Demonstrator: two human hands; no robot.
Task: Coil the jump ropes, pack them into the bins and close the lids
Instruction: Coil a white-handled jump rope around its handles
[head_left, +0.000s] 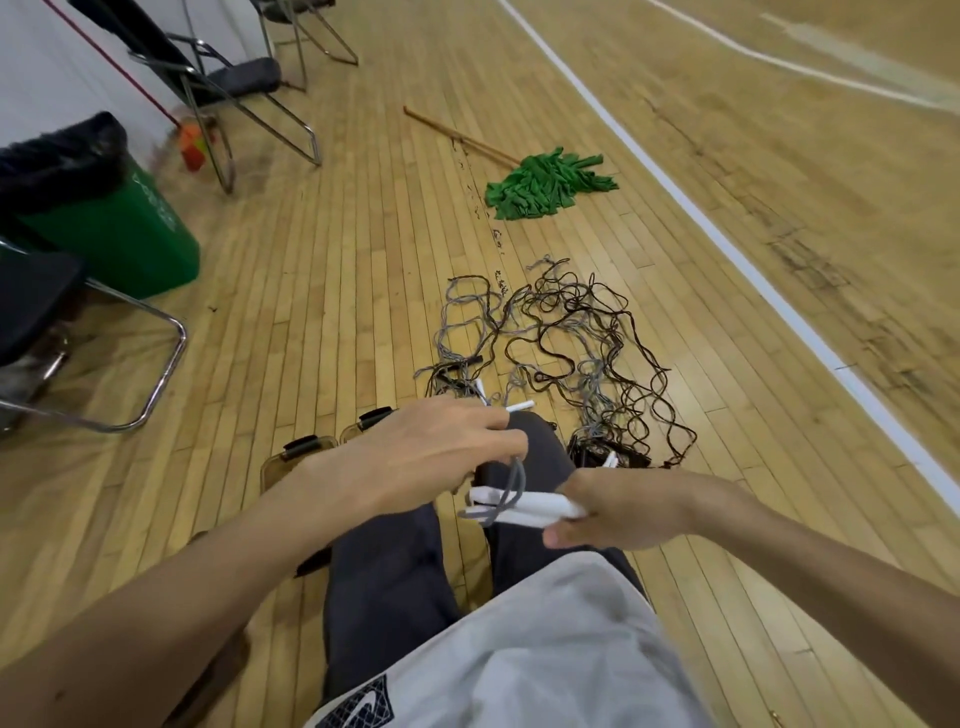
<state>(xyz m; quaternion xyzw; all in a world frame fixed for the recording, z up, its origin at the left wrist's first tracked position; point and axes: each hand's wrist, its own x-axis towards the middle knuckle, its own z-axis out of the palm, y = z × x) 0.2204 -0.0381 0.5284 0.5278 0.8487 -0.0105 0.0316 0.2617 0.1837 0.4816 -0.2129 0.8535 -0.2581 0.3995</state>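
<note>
A tangle of grey and dark jump ropes (561, 343) lies on the wood floor in front of my knees, with some white handles (519, 407) poking out. My right hand (618, 512) grips a pair of white handles (530, 506) over my lap. My left hand (436, 452) pinches the grey cord (514, 483) that loops off those handles. Clear plastic bins with black latches (306, 448) sit on the floor under my left forearm, mostly hidden.
A green mop (545, 182) with a wooden stick lies beyond the ropes. A green trash bin (109, 228) with a black liner and folding chairs (228, 93) stand at the left. A white court line (727, 249) runs along the right.
</note>
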